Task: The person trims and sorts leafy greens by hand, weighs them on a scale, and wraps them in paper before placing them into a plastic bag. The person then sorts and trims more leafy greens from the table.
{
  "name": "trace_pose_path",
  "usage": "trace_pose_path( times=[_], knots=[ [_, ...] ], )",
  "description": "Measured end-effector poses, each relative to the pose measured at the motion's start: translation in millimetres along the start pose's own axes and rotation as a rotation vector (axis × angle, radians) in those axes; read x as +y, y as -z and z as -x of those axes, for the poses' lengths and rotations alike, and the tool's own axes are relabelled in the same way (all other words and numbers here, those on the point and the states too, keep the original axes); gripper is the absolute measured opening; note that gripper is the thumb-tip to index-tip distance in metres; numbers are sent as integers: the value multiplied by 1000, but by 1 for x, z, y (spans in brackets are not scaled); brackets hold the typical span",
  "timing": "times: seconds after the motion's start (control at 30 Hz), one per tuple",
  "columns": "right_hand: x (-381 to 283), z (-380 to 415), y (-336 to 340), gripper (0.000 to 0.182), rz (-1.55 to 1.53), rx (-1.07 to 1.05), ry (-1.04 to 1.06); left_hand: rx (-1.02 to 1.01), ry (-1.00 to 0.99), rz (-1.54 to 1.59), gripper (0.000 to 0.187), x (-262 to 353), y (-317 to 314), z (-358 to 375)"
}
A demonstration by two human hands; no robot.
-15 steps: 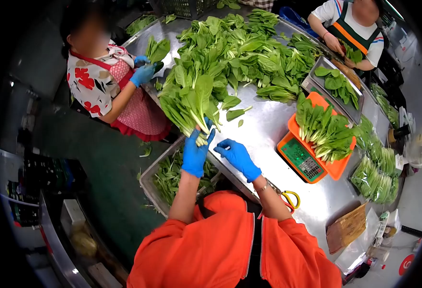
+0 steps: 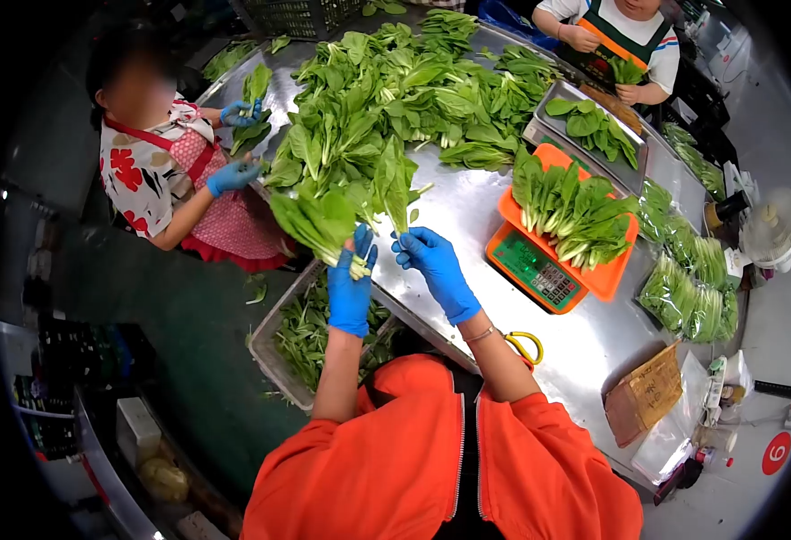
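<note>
My left hand (image 2: 351,286), in a blue glove, is closed around the pale stems of a bunch of leafy greens (image 2: 316,225), whose leaves point up and left. Beside it, my right hand (image 2: 433,270), also gloved in blue, pinches the stem end of a single leafy green (image 2: 394,184) held upright. Both hands are over the near edge of the metal table (image 2: 467,211). Just beyond them spreads a large heap of leafy greens (image 2: 413,94). Below my left hand a plastic bin (image 2: 274,346) holds loose leaves.
An orange scale (image 2: 530,270) bears a tray of greens, with a second scale (image 2: 625,171) behind it. Yellow-handled scissors (image 2: 526,346) lie near my right wrist. Bagged greens (image 2: 692,301) and a cardboard piece (image 2: 643,396) are to the right. Two co-workers handle greens across the table.
My right hand, earlier without a green, now pinches a single one. The bunch in my left hand has tilted left. The co-worker at left has spread their hands apart. The view has shifted slightly.
</note>
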State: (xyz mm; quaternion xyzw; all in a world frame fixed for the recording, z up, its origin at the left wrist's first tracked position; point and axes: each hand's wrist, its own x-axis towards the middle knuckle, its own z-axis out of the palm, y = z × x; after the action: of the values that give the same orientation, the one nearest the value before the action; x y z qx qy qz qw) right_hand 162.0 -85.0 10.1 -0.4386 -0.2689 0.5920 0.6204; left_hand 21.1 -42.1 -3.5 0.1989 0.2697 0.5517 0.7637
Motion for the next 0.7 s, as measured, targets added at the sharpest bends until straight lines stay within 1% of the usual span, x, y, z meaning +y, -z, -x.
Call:
trace_pose_path(
  times=[0.07,0.1,0.17,0.2,0.27,0.3,0.33,0.37,0.4,0.43,0.5,0.6,0.67,0.7],
  knots=[
    [4,0,6,21,-153,-31,-40,5,52,172,39,-3,7,-2],
    [4,1,9,21,-148,-29,-40,4,53,176,39,-6,6,1],
    [6,2,12,22,-165,-71,-69,-36,36,0,39,-12,1,6],
    [8,2,14,22,-158,-78,-74,-58,25,-56,37,-16,-3,8],
    [12,3,17,21,-232,-182,-40,-74,28,-142,32,-24,-10,10],
    [11,5,17,21,-225,-191,-48,-64,-13,-225,27,-26,-10,10],
    [10,7,17,22,-282,-251,-52,-57,-20,-220,27,-27,-10,11],
    [9,10,16,24,-342,-309,-53,-107,43,-127,26,-29,-10,11],
    [9,11,17,24,-340,-312,-55,-161,106,-34,25,-30,-15,11],
    [9,13,18,25,-379,-320,-60,-67,67,-57,26,-34,-18,9],
    [11,15,20,26,-425,-324,-64,-62,89,-57,27,-30,-26,11],
    [13,12,28,26,-395,-309,-37,-79,119,-76,32,-25,-43,18],
    [11,11,31,26,-292,-248,-3,-3,82,-70,31,-27,-48,17],
    [10,10,31,26,-293,-247,0,-5,83,-72,31,-32,-39,11]
  ],
)
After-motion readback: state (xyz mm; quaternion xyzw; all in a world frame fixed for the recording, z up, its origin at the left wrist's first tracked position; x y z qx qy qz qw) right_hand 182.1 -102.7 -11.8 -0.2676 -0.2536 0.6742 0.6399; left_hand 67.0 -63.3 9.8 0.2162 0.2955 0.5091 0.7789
